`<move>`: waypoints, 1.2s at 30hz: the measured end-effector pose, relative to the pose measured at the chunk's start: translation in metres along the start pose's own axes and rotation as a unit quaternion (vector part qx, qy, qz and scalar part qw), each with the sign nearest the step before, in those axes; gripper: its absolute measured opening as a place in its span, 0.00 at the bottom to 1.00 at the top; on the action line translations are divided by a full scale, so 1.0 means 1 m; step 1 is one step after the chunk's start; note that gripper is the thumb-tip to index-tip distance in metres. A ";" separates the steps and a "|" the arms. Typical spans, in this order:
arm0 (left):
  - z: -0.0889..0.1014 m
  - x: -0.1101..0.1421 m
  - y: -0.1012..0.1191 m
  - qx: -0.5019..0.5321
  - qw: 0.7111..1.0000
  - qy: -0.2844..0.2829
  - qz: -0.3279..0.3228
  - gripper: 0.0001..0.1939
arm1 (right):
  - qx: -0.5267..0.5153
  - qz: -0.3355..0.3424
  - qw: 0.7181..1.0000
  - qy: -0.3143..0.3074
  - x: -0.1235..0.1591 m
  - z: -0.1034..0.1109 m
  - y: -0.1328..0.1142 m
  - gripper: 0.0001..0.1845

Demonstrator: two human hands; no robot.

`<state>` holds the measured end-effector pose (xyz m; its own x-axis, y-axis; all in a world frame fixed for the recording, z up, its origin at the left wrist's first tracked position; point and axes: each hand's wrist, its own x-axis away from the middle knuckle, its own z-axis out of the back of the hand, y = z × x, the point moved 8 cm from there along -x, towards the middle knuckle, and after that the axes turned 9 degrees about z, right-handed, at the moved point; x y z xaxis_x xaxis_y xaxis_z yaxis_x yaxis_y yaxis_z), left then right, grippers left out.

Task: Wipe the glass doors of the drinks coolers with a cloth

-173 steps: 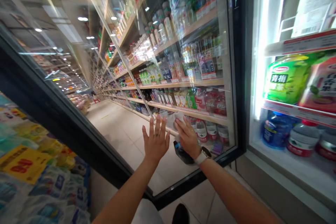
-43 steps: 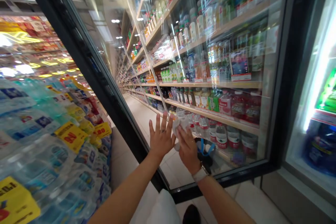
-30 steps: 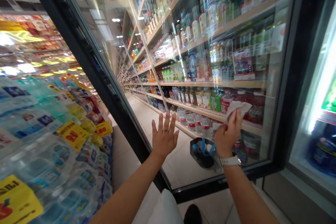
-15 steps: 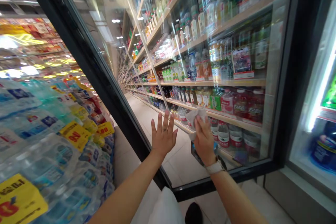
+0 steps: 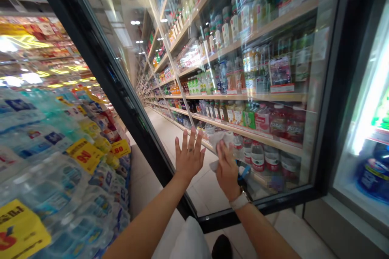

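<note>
White cloth (image 5: 219, 139) sat bunched against the glass door (image 5: 258, 206), its long axis roughly upright, a loose corner trailing down and left. Right grip (image 5: 227, 170) clamped on it, pressing it to the pane! Left grip (image 5: 190, 156) open, fingers spread flat on the glass just beside, bottled drinks (image 5: 257, 158) shelved behind.

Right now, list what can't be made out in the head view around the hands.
Head view:
- White cloth: the right hand covers part of it, so its folds can't be told.
- Dark bag: mostly hidden behind the right hand.
- Bottle labels: blurred by reflections on the glass door.
- Yellow price tag: cut off by the left edge.
- Blue bottle: cut off by the right edge.
</note>
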<state>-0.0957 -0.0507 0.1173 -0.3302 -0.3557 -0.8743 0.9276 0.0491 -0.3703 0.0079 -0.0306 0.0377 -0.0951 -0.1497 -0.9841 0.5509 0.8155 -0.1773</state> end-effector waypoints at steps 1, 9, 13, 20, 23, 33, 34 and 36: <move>0.001 0.000 0.000 0.001 1.000 0.000 -0.002 0.39 | -0.013 0.020 1.000 -0.010 0.003 -0.006 -0.011 0.35; 0.002 0.000 0.001 -0.014 1.000 0.002 0.001 0.38 | 0.073 -0.071 0.993 0.068 -0.014 0.034 0.049 0.33; 0.002 0.000 0.001 -0.009 1.000 0.002 0.003 0.38 | 0.122 -0.144 0.970 0.152 -0.019 0.067 0.091 0.35; 0.002 -0.001 0.001 -0.004 1.000 0.003 0.001 0.38 | 0.025 -0.044 0.997 0.053 -0.009 0.009 0.015 0.35; 0.004 -0.002 0.001 0.005 1.000 0.006 -0.004 0.37 | -0.031 0.035 0.999 -0.005 -0.003 -0.013 -0.019 0.36; 0.004 -0.002 0.002 0.007 1.000 0.014 0.000 0.38 | 0.121 -0.137 0.973 0.138 -0.015 0.074 0.099 0.39; 0.004 -0.002 0.002 0.006 1.000 0.014 0.001 0.38 | 0.131 -0.159 0.967 0.153 -0.013 0.080 0.109 0.40; 0.005 -0.002 0.002 0.005 1.000 0.014 0.002 0.38 | 0.134 -0.178 0.961 0.165 -0.009 0.082 0.116 0.39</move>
<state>-0.0927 -0.0543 0.1198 -0.3306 -0.3299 -0.8842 0.9306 0.0418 -0.3636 0.1405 0.0195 0.0260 -0.5496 -0.1707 -0.8178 0.6254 0.5650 -0.5382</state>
